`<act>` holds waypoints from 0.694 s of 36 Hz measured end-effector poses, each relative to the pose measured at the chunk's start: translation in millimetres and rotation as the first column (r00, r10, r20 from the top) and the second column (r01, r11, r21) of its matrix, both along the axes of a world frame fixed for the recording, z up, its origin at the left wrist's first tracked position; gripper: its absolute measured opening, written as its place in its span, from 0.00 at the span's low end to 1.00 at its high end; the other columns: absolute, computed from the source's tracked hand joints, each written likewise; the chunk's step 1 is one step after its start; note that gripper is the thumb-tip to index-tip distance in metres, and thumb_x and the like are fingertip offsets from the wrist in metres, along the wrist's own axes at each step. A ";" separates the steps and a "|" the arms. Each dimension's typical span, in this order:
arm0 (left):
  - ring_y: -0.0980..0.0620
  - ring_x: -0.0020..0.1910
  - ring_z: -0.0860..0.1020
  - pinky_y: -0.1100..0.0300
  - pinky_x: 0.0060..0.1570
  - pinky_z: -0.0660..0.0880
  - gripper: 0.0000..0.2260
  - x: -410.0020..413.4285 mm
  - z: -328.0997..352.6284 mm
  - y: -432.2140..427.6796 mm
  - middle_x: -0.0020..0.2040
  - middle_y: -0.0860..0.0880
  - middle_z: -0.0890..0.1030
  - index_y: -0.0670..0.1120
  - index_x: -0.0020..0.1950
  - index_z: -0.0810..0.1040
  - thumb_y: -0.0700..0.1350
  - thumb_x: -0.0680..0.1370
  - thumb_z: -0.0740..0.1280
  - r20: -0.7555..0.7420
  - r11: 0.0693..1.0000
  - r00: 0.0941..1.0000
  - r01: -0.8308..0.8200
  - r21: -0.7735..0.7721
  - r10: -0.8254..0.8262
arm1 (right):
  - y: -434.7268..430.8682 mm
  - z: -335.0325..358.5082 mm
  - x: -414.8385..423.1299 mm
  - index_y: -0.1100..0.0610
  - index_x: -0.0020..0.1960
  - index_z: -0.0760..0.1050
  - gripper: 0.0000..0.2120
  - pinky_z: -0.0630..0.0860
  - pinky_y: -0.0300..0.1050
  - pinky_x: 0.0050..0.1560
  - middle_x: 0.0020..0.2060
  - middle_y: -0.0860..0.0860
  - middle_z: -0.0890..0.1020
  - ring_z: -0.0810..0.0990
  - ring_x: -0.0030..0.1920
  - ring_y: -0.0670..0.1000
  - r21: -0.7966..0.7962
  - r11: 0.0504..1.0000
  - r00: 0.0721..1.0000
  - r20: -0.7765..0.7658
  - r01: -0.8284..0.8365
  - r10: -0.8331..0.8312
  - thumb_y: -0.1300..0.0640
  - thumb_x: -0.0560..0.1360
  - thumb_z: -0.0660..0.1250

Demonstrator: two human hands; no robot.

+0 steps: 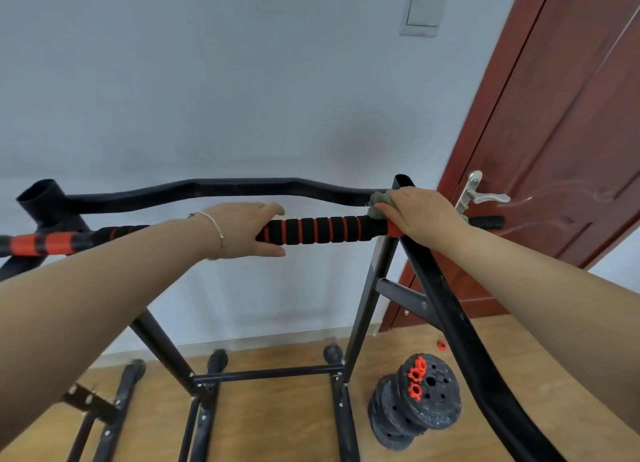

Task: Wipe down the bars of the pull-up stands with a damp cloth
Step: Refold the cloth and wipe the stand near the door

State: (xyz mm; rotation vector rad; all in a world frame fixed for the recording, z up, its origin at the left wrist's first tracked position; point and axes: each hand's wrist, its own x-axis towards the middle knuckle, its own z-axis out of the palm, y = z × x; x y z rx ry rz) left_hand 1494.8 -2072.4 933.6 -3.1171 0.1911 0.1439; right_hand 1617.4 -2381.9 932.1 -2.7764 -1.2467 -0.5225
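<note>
Head view: the green cloth (378,206) sits bunched under the right hand (417,214), whose fingers curl over it, pressing it onto the right end of the padded bar (318,231); the left hand (242,231) grips that bar left of the cloth, fingers above, thumb below; beyond both sets of fingers runs a curved black bar (221,187); weight plates (415,406) lie on the floor far below the right fingers.

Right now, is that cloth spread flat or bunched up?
Bunched up: the cloth shows only as a green wad under the right hand, held against the foam-wrapped bar.
</note>
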 end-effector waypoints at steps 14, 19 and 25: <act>0.51 0.40 0.77 0.54 0.40 0.75 0.31 -18.6 0.4 30.2 0.42 0.52 0.77 0.52 0.54 0.71 0.77 0.70 0.56 0.007 0.988 0.991 -0.134 0.079 0.134 | 96.5 7.0 -72.5 0.47 0.42 0.67 0.20 0.73 0.49 0.37 0.34 0.45 0.75 0.73 0.36 0.44 0.011 0.990 0.956 -0.256 -0.143 0.141 0.38 0.80 0.43; 0.52 0.36 0.77 0.57 0.36 0.72 0.29 -18.4 2.0 30.6 0.39 0.51 0.78 0.51 0.43 0.71 0.77 0.72 0.53 -0.047 0.991 0.991 -0.122 0.062 0.125 | 99.4 -18.0 -62.1 0.50 0.50 0.73 0.22 0.75 0.49 0.35 0.38 0.46 0.78 0.76 0.35 0.49 -0.058 0.993 0.990 0.083 -0.105 0.110 0.37 0.82 0.47; 0.52 0.35 0.77 0.57 0.37 0.74 0.30 -17.4 -3.0 31.9 0.37 0.52 0.78 0.52 0.42 0.72 0.77 0.72 0.51 0.030 0.989 0.994 -0.110 0.103 0.107 | 106.3 -29.4 -54.6 0.56 0.42 0.73 0.23 0.64 0.42 0.24 0.29 0.48 0.74 0.69 0.25 0.51 -0.030 0.994 0.961 0.256 -0.102 0.107 0.42 0.83 0.49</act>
